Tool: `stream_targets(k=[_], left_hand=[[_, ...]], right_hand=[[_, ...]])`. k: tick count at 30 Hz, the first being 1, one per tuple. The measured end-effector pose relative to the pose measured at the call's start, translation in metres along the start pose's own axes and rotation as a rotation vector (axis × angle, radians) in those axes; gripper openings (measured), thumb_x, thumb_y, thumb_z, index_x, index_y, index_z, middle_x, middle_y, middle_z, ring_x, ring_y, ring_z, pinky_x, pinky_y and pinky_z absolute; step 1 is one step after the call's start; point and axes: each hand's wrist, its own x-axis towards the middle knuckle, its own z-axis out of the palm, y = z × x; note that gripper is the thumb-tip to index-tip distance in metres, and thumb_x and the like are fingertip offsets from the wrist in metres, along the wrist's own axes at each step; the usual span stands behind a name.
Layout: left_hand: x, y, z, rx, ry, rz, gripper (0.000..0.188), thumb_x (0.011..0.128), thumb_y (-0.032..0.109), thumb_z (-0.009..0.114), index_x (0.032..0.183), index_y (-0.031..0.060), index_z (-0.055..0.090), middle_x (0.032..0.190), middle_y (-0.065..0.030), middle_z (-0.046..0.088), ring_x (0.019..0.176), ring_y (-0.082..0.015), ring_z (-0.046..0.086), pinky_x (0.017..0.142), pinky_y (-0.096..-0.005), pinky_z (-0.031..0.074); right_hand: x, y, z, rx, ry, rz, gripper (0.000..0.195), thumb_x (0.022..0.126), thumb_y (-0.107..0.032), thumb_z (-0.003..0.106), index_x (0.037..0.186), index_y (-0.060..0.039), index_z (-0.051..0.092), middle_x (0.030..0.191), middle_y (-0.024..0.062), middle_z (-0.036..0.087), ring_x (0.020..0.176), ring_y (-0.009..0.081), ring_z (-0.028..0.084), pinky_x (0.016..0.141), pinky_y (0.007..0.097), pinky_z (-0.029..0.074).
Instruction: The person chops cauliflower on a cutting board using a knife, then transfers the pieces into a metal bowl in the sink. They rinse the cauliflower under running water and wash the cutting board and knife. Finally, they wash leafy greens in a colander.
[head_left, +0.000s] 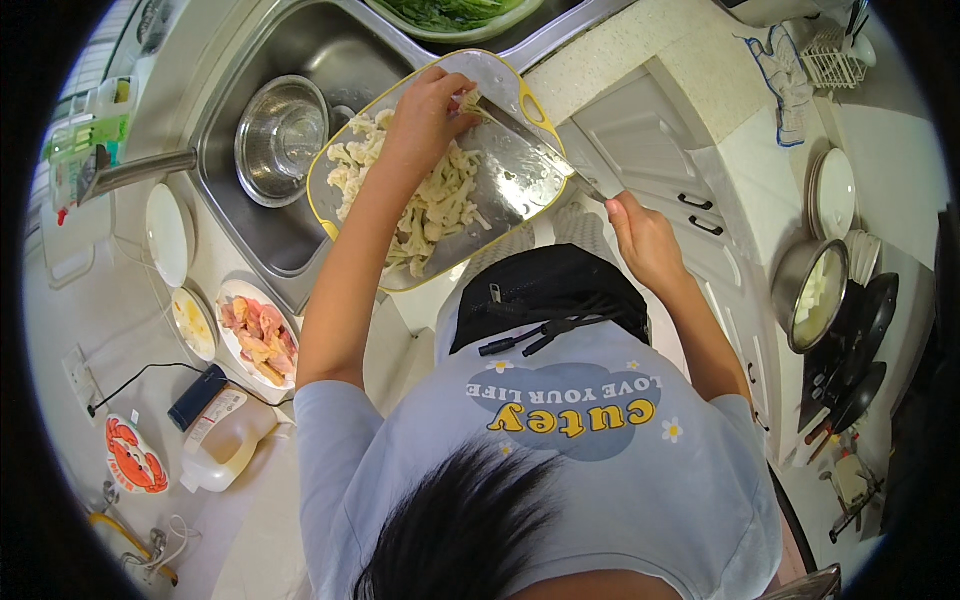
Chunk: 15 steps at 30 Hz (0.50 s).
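Observation:
A cutting board with a yellow rim (517, 214) lies across the front edge of the sink. On its left part is a heap of cut cauliflower florets (435, 202). My left hand (435, 112) pinches one cauliflower floret (471, 103) near the board's far edge. The blade of a kitchen knife (525, 139) touches or nearly touches that floret and slants over the board. My right hand (641, 232) grips the knife's handle, just off the board's right side; the palm hides part of the handle.
A metal bowl (281, 142) sits in the sink basin (334, 56), with leafy greens (450, 11) in a basin beyond. Raw meat on a plate (259, 334), a white dish (169, 236) and a plastic jug (229, 439) stand left. A pot (810, 296) stands right.

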Motion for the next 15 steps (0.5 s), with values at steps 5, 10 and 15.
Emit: stream_targets(k=[5, 10, 15], left_hand=[[0.0, -0.001, 0.001, -0.004, 0.001, 0.016, 0.035, 0.068, 0.005, 0.08, 0.1, 0.0006, 0.065, 0.09, -0.0131, 0.062, 0.077, -0.0268, 0.064, 0.071, -0.0356, 0.053], [0.002, -0.002, 0.0, 0.05, 0.0, 0.052, 0.034, 0.067, 0.007, 0.081, 0.098, 0.001, 0.065, 0.086, -0.0125, 0.062, 0.076, -0.0281, 0.063, 0.07, -0.0374, 0.051], [0.005, -0.007, 0.0, 0.069, -0.01, 0.078, 0.034, 0.065, 0.009, 0.082, 0.094, 0.0012, 0.065, 0.082, -0.0116, 0.062, 0.077, -0.029, 0.063, 0.07, -0.0381, 0.051]], right_hand=[[0.002, -0.005, 0.0, -0.037, 0.031, -0.025, 0.037, 0.102, -0.036, 0.042, 0.092, -0.0024, 0.053, 0.063, 0.0204, 0.06, 0.06, 0.0428, 0.059, 0.054, 0.05, 0.045], [0.005, -0.007, -0.002, -0.082, 0.04, -0.05, 0.036, 0.102, -0.035, 0.043, 0.092, -0.0027, 0.053, 0.062, 0.0192, 0.06, 0.057, 0.0417, 0.059, 0.052, 0.0492, 0.045], [0.006, -0.012, 0.002, -0.209, 0.087, -0.075, 0.034, 0.102, -0.035, 0.045, 0.092, -0.003, 0.053, 0.058, 0.0175, 0.059, 0.052, 0.0403, 0.058, 0.048, 0.047, 0.046]])
